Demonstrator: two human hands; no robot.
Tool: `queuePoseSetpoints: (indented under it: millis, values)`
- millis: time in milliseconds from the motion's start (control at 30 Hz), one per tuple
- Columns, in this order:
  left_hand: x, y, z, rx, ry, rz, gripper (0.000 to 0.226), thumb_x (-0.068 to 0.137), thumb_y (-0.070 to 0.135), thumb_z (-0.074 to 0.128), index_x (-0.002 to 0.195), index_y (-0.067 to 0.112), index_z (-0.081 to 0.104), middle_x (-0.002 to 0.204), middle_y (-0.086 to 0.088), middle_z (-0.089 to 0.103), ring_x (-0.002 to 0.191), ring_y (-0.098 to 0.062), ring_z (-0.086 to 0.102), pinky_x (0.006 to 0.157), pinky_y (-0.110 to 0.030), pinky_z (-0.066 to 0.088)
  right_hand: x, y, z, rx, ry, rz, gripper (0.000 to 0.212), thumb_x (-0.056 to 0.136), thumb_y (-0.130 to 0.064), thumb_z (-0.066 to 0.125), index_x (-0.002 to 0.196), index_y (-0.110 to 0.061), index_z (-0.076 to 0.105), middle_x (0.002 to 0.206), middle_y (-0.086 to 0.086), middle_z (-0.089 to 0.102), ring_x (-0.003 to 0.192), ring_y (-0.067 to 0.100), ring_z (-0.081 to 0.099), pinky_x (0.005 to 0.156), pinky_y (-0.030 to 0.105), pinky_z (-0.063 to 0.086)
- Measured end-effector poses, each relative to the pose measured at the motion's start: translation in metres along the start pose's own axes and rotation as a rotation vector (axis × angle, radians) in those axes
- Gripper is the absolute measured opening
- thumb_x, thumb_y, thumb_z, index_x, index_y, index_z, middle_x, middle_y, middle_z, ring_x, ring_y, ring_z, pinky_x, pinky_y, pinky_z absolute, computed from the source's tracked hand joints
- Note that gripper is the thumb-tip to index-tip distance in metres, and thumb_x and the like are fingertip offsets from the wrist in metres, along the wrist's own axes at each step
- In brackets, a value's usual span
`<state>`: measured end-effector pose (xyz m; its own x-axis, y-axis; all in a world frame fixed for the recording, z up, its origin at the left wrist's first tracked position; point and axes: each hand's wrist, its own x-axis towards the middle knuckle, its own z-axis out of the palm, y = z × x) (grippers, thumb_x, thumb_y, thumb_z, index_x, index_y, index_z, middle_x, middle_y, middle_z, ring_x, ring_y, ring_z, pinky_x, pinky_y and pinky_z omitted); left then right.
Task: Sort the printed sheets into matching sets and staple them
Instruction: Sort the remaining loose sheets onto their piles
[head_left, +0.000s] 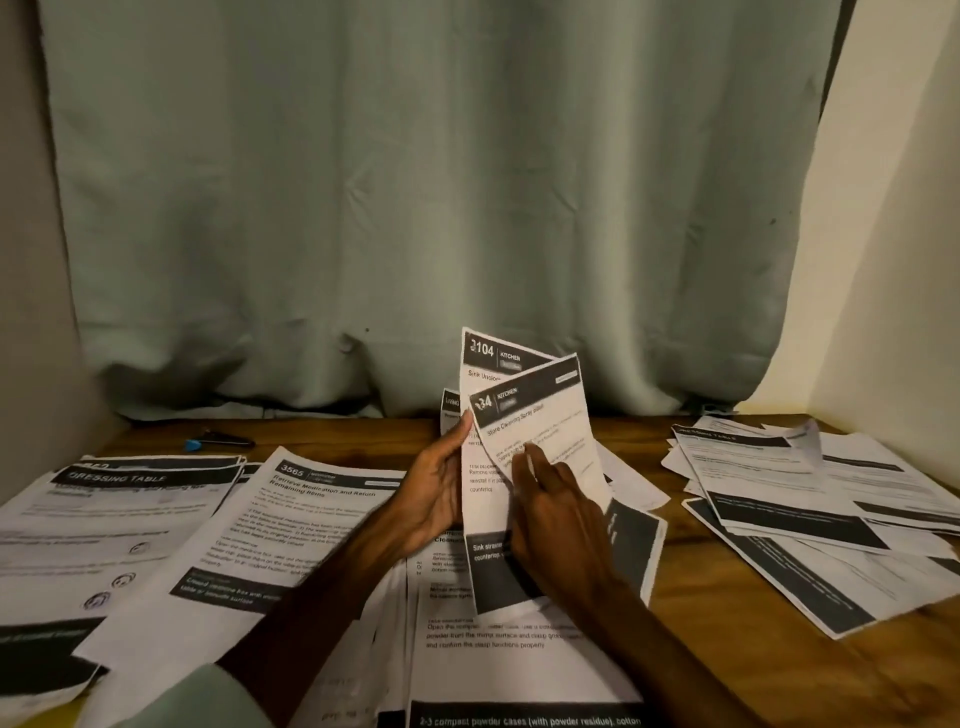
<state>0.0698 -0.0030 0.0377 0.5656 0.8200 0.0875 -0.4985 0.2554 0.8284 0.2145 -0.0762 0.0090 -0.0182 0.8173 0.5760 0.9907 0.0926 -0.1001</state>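
Curtain cloth (415, 182), pale green and creased, hangs behind a wooden table (727, 597) that is spread with printed sheets. A loose heap of sheets (805, 509) lies skewed along the table's right edge. Another stack headed "DRESSING TABLE" (104, 519) sits at the left edge, with a sheet numbered 3565 (291, 525) overlapping its right side. More pages (493, 675) lie at the near edge, under the forearms.

Above the middle of the table, a few fanned sheets (483, 467) are held upright. The left hand (436, 493) grips their left edge, thumb in front and fingers curled behind. The front sheet (540, 415), headed "KITCHEN", tilts to the right. The right hand (556, 514) rests on its face with fingers nearly straight and pressed flat against the paper.

Near the far left corner lies a small black tool with a blue end (218, 442), too small to identify.
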Motion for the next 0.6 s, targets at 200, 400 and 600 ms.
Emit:
queuePoseSetpoints:
  millis: [200, 400, 600]
  values:
    - [0.011, -0.012, -0.009, 0.193, 0.247, 0.061, 0.04, 0.095, 0.024, 0.07, 0.132, 0.012, 0.06, 0.123, -0.013, 0.072, 0.11, -0.031, 0.071, 0.089, -0.046, 0.058, 0.013, -0.023, 0.002, 0.178, 0.006, -0.052, 0.056, 0.107, -0.049, 0.03, 0.157, -0.024, 0.033, 0.166, 0.005, 0.027, 0.137, 0.023, 0.043, 0.107, 0.04, 0.045]
    - [0.014, 0.001, -0.025, 0.273, 0.375, 0.101, 0.027, 0.098, 0.017, 0.064, 0.123, 0.008, 0.06, 0.109, -0.014, 0.076, 0.095, -0.032, 0.075, 0.08, -0.047, 0.062, 0.018, 0.025, -0.002, 0.464, 0.314, 0.003, 0.031, 0.1, -0.03, 0.055, 0.119, -0.013, 0.071, 0.141, 0.003, 0.06, 0.125, 0.019, 0.055, 0.101, 0.041, 0.052]
    - [0.014, 0.007, -0.03, 0.28, 0.367, 0.123, 0.017, 0.097, 0.017, 0.065, 0.113, 0.011, 0.064, 0.106, -0.014, 0.077, 0.083, -0.026, 0.077, 0.066, -0.039, 0.064, 0.02, 0.078, -0.013, 0.839, 0.305, 0.609, 0.053, 0.088, -0.026, 0.078, 0.137, -0.017, 0.058, 0.138, 0.003, 0.061, 0.117, 0.01, 0.056, 0.086, 0.022, 0.047]
